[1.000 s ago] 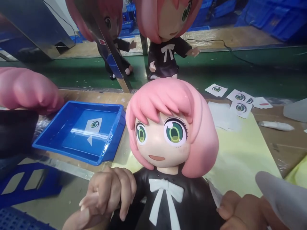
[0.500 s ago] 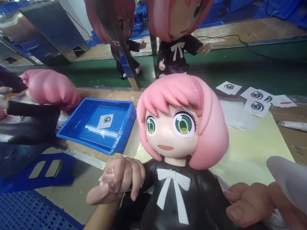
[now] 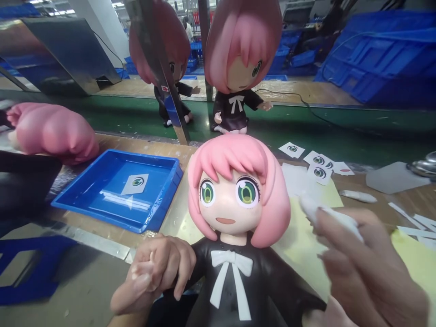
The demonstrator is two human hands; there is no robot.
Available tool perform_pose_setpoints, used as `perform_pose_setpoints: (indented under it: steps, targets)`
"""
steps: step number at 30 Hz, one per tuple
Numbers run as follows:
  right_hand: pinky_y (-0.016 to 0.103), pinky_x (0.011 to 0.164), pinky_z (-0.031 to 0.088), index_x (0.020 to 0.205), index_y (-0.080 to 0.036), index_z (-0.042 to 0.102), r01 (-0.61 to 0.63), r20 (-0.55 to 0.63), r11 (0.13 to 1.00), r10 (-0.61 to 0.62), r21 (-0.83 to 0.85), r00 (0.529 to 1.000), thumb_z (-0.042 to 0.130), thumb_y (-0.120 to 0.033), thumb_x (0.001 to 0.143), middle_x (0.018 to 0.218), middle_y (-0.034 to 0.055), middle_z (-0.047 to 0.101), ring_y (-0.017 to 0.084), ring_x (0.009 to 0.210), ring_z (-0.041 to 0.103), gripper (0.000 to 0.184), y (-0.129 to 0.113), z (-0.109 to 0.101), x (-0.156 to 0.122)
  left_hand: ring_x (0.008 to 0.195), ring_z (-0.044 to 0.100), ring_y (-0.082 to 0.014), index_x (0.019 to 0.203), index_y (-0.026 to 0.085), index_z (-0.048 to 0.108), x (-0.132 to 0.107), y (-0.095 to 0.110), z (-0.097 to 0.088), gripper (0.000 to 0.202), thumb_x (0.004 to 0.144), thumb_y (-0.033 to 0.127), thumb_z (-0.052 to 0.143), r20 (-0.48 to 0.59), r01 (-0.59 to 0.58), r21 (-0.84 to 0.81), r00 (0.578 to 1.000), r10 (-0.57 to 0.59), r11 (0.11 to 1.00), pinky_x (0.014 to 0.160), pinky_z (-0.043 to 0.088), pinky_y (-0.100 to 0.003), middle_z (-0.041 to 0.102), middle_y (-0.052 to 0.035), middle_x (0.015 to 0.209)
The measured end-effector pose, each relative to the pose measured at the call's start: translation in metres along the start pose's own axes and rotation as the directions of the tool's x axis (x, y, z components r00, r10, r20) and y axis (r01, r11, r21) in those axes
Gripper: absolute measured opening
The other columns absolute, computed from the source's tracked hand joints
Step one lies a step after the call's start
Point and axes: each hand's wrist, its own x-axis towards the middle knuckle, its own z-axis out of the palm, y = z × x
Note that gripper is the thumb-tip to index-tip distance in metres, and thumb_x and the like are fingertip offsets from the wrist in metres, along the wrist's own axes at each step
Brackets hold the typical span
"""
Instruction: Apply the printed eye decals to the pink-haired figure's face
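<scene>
A large pink-haired figure with green eyes, a black dress and a white bow stands upright in front of me, facing me. My left hand is closed around the figure's arm on the left, and a small pale hand pokes out between my fingers. Raised at the right, my right hand pinches a wad of white cloth or tissue, apart from the figure's face. Below it, the figure's other hand shows partly behind my wrist.
A blue tray with water holds an eye decal sheet. More decal sheets lie on the right beside yellow paper. Behind, two similar figures stand on the green belt. A pink-haired head lies far left.
My right hand has risen from low right beside the figure's arm, bringing the white wad up. My view has tilted upward. The left hand keeps its grip.
</scene>
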Motion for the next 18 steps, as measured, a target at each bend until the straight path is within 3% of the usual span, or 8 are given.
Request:
perform_pose_setpoints:
  steps: [2, 5, 11, 18]
  targets:
    - [0.033, 0.07, 0.047, 0.132, -0.009, 0.06, 0.111, 0.036, 0.99, -0.109, -0.081, 0.993, 0.054, -0.02, 0.098, 0.101, 0.0135, 0.056, 0.022, 0.092, 0.057, 0.036, 0.0, 0.008, 0.019, 0.036, 0.053, -0.0146, 0.064, 0.021, 0.039, -0.001, -0.002, 0.0, 0.049, 0.089, 0.058, 0.059, 0.002, 0.002, -0.02, 1.0, -0.002, 1.0, 0.048, 0.031, -0.026, 0.025, 0.0077, 0.037]
    - [0.039, 0.072, 0.038, 0.117, -0.01, 0.066, 0.224, 0.13, 0.949, -0.199, -0.22, 0.971, 0.06, -0.036, 0.099, 0.087, 0.0103, 0.056, 0.026, 0.085, 0.054, 0.032, -0.006, 0.023, 0.041, 0.035, 0.051, -0.0143, 0.065, 0.022, 0.039, -0.001, -0.001, 0.002, 0.051, 0.088, 0.062, 0.06, -0.012, 0.004, -0.02, 1.0, -0.004, 1.0, 0.047, 0.03, -0.025, 0.023, 0.0086, 0.036]
    - [0.043, 0.079, 0.033, 0.108, -0.011, 0.07, 0.303, 0.142, 0.854, -0.268, -0.422, 0.953, 0.046, -0.046, 0.103, 0.089, 0.0129, 0.054, 0.029, 0.083, 0.049, 0.043, -0.019, 0.04, 0.064, 0.035, 0.05, -0.0123, 0.063, 0.021, 0.036, -0.002, 0.005, 0.009, 0.054, 0.089, 0.061, 0.06, -0.076, 0.075, 0.046, 0.995, -0.072, 0.996, 0.051, 0.034, -0.024, 0.025, 0.0095, 0.037]
    - [0.043, 0.08, 0.033, 0.11, -0.012, 0.066, 0.353, 0.139, 0.86, -0.324, -0.368, 0.936, 0.06, -0.041, 0.099, 0.09, 0.0129, 0.058, 0.029, 0.086, 0.05, 0.032, -0.02, 0.042, 0.068, 0.035, 0.047, -0.0141, 0.06, 0.022, 0.034, 0.0, 0.013, 0.016, 0.06, 0.086, 0.071, 0.056, -0.125, 0.165, 0.134, 0.981, -0.148, 0.977, 0.05, 0.033, -0.027, 0.027, 0.007, 0.038]
